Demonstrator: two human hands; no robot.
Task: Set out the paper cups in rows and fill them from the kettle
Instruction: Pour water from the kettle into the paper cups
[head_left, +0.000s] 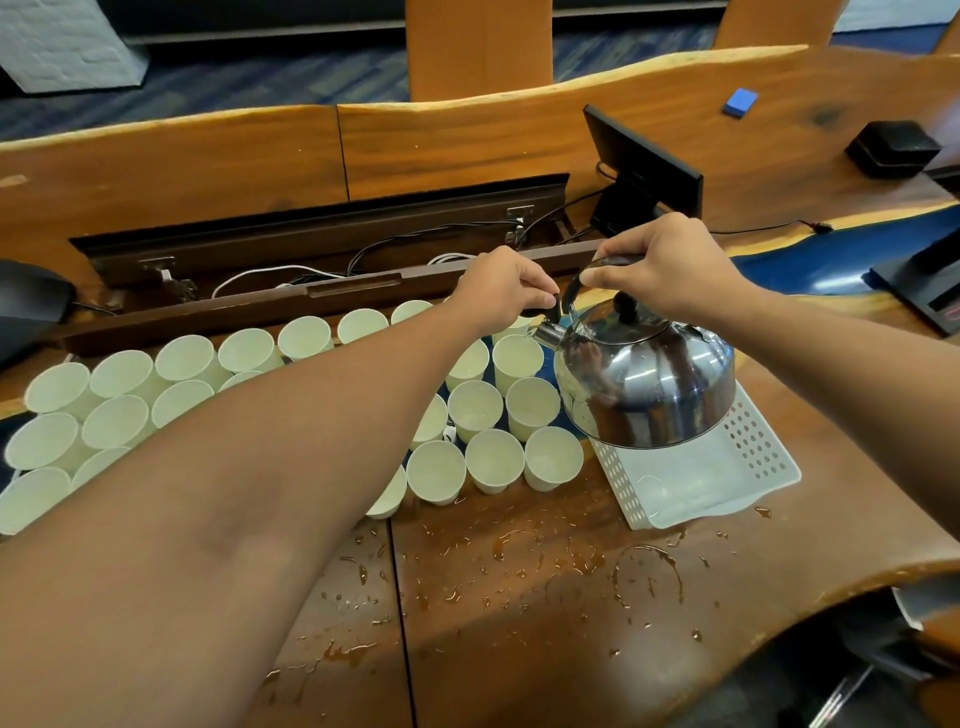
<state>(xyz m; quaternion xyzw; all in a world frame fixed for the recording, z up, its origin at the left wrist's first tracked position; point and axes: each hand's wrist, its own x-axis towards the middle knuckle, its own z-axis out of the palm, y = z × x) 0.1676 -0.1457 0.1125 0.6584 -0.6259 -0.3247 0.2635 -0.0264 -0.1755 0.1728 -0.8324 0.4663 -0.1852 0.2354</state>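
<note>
A shiny steel kettle (647, 382) hangs tilted above the right end of the cup rows, its spout toward the left. My right hand (662, 265) grips the black handle on top. My left hand (501, 288) pinches the black spout cap (550, 306) at the kettle's spout. Several white paper cups (475, 410) stand in rows across the wooden desk; my left forearm covers the middle ones. The spout sits over a cup (517, 358) in the back rows. Whether water flows I cannot tell.
A white perforated plastic tray (696, 480) lies under the kettle at the right. Water drops and puddles (550, 561) spread over the near desk. An open cable trough (322, 260) runs behind the cups, a small monitor (644, 161) stands behind the kettle.
</note>
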